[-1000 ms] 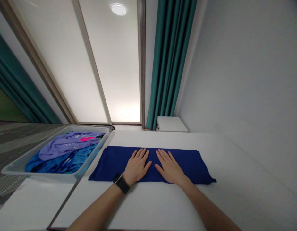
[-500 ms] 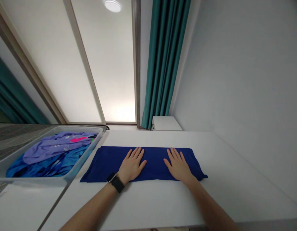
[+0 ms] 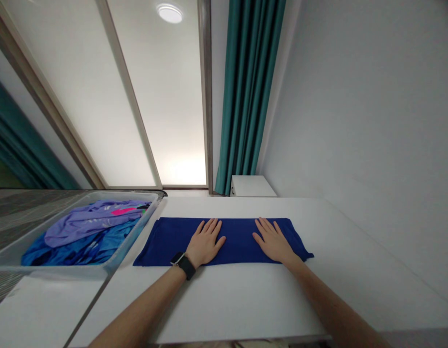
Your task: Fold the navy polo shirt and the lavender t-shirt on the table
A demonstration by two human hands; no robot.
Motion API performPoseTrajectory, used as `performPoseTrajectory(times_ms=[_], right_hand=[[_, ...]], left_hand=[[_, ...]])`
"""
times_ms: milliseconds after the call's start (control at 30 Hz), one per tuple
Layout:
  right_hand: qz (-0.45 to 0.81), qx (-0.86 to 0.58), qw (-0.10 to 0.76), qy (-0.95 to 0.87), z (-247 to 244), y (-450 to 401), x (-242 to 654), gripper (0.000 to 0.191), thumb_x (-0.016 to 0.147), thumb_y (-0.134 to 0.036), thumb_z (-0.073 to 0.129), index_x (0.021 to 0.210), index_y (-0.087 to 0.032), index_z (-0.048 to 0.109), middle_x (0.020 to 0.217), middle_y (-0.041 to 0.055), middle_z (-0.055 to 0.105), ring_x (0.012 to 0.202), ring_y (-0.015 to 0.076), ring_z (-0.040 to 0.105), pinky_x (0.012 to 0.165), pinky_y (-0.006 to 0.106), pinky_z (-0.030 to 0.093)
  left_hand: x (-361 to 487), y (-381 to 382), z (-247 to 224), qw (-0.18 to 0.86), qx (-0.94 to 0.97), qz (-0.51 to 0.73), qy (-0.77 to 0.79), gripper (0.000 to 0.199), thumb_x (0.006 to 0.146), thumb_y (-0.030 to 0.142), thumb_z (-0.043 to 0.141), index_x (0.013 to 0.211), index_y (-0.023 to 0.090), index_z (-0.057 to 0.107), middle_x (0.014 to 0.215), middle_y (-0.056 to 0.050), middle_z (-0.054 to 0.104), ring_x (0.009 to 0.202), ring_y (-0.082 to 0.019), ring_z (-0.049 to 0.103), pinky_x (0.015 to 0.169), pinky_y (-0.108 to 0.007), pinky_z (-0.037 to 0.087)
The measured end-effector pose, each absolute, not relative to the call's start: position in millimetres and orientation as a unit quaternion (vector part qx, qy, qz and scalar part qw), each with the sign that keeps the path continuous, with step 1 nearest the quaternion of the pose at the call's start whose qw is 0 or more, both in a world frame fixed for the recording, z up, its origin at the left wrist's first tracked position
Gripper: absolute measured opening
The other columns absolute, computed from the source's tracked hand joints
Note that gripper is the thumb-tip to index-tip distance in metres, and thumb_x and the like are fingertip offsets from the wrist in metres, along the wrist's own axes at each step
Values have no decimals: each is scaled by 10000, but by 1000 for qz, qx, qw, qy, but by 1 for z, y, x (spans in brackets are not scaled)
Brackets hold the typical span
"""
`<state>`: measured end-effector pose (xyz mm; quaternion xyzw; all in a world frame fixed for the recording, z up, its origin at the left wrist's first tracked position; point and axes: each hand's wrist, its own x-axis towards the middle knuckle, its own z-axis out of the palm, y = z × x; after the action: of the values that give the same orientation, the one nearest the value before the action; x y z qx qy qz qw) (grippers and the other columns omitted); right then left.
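A smooth white table spans the near part of the scene; at its left a translucent plastic bin holds a heap of lilac fabric and bright blue fabric. A folded navy-blue cloth lies flat on the table, to the right of the bin and apart from it; its long axis runs left to right, across the line of the fingers, which point toward its far edge. It lies directly under both hands; the left hand, with a black watch at its wrist, is nearer the cloth's middle; the right hand is nearer its right end, where a small corner sticks out.

Both hands are open, palms down, gripping nothing; the left fingers are slightly spread, the thumb well out to the right; the right fingers lie closer together, the thumb out to the left; how hard the palms press is difficult to tell from above.
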<state>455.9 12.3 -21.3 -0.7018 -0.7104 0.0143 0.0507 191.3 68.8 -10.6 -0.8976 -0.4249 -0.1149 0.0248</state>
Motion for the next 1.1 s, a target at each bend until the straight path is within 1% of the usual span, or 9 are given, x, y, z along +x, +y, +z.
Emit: performPoseTrajectory(times_ms=[133, 267, 367, 467, 600, 933, 1100], right_hand=[[4, -702, 50, -711, -26, 15, 458, 688, 982, -532, 178, 1512, -115, 311, 1577, 121, 276, 1471, 226, 194, 1196, 475, 102], [-9, -695, 63, -716, -30, 15, 460, 673, 978, -526, 193, 1512, -136, 320, 1573, 128, 288, 1469, 239, 200, 1193, 493, 102], [-12, -694, 62, -717, -28, 15, 460, 664, 980, -509, 200, 1510, -129, 323, 1575, 129, 282, 1468, 241, 204, 1190, 494, 112], [-8, -697, 54, -715, -27, 15, 460, 661, 982, -494, 200, 1510, -115, 318, 1577, 125, 275, 1468, 235, 202, 1190, 488, 117], [-10, -697, 52, -715, -27, 15, 460, 658, 983, -492, 199, 1511, -117, 316, 1577, 127, 270, 1468, 235, 202, 1189, 490, 115], [-10, -697, 51, -715, -25, 14, 458, 653, 984, -483, 225, 1505, -103, 327, 1573, 130, 281, 1467, 239, 207, 1193, 483, 122], [-17, -698, 51, -714, -27, 15, 460, 661, 982, -497, 206, 1502, -110, 336, 1568, 127, 293, 1462, 235, 225, 1190, 491, 141]], left_hand=[[201, 67, -6, 36, -892, -136, -429, 525, 1003, 437, 311, 1457, 197, 423, 1520, -90, 414, 1424, -235, 340, 1183, -458, 233], [229, 48, 1, 37, -908, -173, -379, 547, 1004, 447, 287, 1480, 195, 383, 1540, -80, 382, 1448, -223, 289, 1194, -450, 222], [251, 34, -1, 24, -922, -171, -346, 572, 1002, 481, 269, 1467, 178, 405, 1540, -87, 380, 1449, -221, 288, 1196, -442, 221], [262, 30, -10, 19, -926, -159, -342, 569, 1007, 465, 254, 1447, 153, 435, 1522, -101, 408, 1441, -225, 305, 1198, -449, 214], [261, 33, -18, 15, -928, -159, -337, 536, 1017, 414, 234, 1448, 166, 436, 1523, -87, 408, 1443, -210, 302, 1199, -447, 211], [261, 32, -15, -8, -925, -155, -347, 569, 1012, 468, 246, 1453, 157, 426, 1526, -89, 402, 1443, -206, 303, 1200, -454, 221], [251, 39, -5, -7, -922, -164, -351, 585, 1018, 488, 218, 1478, 164, 379, 1556, -83, 349, 1461, -199, 256, 1208, -454, 195]])
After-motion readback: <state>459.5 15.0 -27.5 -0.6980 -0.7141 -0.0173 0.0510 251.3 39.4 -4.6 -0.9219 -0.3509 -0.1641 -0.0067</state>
